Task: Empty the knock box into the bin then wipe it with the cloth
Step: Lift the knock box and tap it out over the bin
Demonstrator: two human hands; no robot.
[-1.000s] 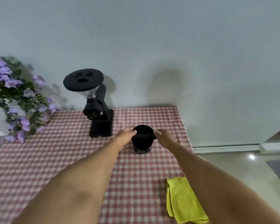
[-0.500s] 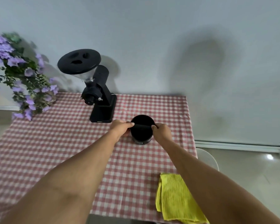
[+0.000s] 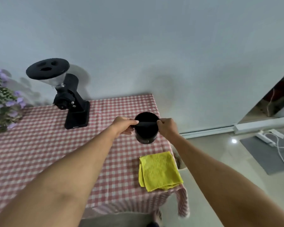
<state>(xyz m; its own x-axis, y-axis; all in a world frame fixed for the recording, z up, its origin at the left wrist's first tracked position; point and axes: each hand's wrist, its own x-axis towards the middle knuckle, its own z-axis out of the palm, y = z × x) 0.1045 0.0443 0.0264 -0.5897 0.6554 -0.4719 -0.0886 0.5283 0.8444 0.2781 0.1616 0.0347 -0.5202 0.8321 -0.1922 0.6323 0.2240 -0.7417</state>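
Both hands, left hand (image 3: 124,126) and right hand (image 3: 168,127), clamp the black knock box (image 3: 146,131); yellow cloth (image 3: 160,172) at 5 o'clock. Grinder (image 3: 69,95) label too small to read.

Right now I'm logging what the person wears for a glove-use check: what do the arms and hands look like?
Both arms are bare from the bottom edge of the view to the wrists: no sleeves show. The left hand and right hand are bare too, with no gloves. No watch, bracelet or ring can be seen, and no markings show on either arm.
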